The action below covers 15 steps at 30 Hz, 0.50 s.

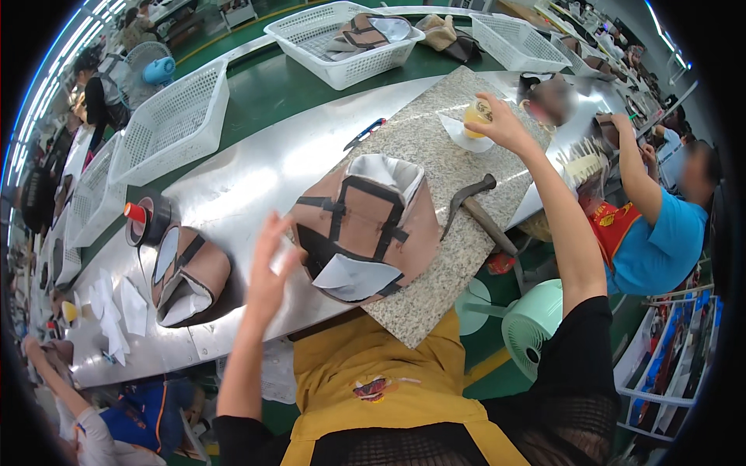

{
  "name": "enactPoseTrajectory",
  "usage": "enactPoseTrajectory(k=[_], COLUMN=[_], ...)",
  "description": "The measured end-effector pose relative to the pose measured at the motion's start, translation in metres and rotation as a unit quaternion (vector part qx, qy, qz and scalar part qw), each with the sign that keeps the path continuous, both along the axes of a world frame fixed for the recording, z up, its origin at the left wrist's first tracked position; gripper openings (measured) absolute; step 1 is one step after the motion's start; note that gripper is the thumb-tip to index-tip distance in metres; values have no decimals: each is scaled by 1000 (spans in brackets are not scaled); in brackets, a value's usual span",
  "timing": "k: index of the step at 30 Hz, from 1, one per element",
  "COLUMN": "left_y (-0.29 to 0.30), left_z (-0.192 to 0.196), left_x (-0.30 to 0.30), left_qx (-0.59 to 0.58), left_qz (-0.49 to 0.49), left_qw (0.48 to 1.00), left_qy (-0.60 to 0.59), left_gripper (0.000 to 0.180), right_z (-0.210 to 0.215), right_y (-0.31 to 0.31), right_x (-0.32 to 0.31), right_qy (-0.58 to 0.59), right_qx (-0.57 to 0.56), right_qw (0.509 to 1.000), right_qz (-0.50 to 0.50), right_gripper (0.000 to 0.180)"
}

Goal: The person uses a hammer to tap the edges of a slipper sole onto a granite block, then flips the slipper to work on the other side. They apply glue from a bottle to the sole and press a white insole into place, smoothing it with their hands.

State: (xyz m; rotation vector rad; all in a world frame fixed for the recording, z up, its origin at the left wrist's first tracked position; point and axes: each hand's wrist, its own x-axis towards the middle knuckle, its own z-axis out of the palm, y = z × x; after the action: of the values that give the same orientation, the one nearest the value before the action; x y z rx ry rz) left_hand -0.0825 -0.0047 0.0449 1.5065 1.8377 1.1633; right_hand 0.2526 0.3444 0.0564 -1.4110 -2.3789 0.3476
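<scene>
In the head view, my right hand is closed around a small cup with yellow contents, over a white paper piece at the far side of a speckled stone slab. My left hand, slightly blurred, has its fingers apart at the left edge of a brown fabric bag piece. Dark straps cross this bag piece, and a white paper sheet lies against its near side. A hammer rests on the slab to the right of the bag piece. Beyond it lies a blue-and-red cutting tool.
A second brown bag piece and a dark tape roll sit on the metal table. White baskets line the far side. A co-worker in blue is at the right, near a green fan.
</scene>
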Motion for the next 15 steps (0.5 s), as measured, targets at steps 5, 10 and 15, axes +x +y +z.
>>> enactPoseTrajectory(k=[5,10,15], left_y=[129,272,317], left_z=[79,24,-6], left_x=[39,127,157], left_qx=[195,29,-24], left_qz=[-155,-317,-312], left_qw=[945,821,785], left_qy=[211,474,534], left_gripper=[35,39,34], right_z=[3,-3,-10], right_y=[1,10,13], right_x=[10,2,22], right_qy=[10,-19,83], right_qx=[-19,1,6], right_qw=[1000,1000,994], right_qz=[10,18,64], right_gripper=[75,76,78])
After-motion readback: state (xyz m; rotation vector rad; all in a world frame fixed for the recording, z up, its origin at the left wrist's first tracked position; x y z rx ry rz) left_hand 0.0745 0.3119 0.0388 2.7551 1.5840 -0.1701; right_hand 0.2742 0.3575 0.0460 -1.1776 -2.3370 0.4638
